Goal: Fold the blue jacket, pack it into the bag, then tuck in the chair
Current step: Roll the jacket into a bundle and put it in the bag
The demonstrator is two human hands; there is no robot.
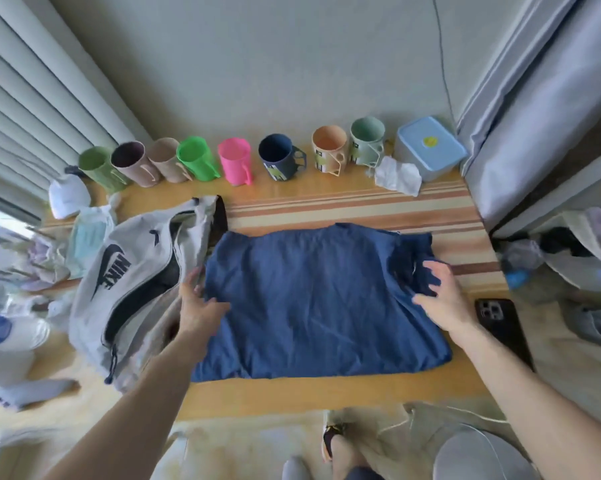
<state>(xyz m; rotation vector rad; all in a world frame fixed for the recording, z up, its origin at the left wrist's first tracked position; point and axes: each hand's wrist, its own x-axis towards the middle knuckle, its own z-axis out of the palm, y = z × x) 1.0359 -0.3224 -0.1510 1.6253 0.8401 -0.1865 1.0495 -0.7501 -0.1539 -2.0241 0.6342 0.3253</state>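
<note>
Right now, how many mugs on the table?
8, in a row at the back of the table, left to right: light green, brown, beige, bright green, pink, navy, peach, mint. None seems hidden.

I've got both forearms bare, stretched fwd and angling inward from the bottom corners. L hand (197,301) is palm down, wrist near straight, fingers (191,280) together and pointing away, thumb splayed to the R. R hand (442,299) is palm down too, fingers spread and loosely bent, thumb out to the L. Hands well apart.
</note>
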